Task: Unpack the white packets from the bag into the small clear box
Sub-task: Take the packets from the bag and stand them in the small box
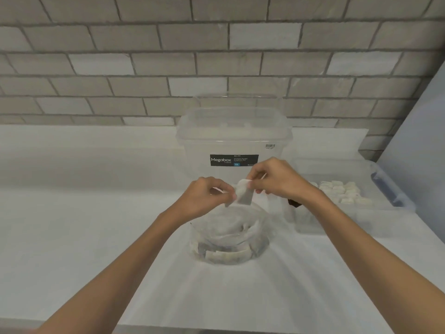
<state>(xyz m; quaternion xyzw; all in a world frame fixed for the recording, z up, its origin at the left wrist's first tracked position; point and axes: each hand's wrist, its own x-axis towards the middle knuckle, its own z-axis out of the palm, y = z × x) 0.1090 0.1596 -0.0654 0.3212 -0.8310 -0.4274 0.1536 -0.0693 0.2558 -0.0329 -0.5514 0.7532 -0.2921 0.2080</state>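
A clear plastic bag [228,239] stands open on the white counter in the middle, with several white packets lying in its bottom. Just above its mouth my left hand [207,197] and my right hand [277,179] both pinch one white packet [244,195] between them. To the right sits the small clear box [380,213], low and rectangular, holding several white packets [342,192] in a heap.
A tall clear lidded tub [233,138] with a black "Megabox" label stands behind the bag against the grey brick wall. The counter's front edge runs along the bottom of the view. A plain grey wall panel rises at the far right.
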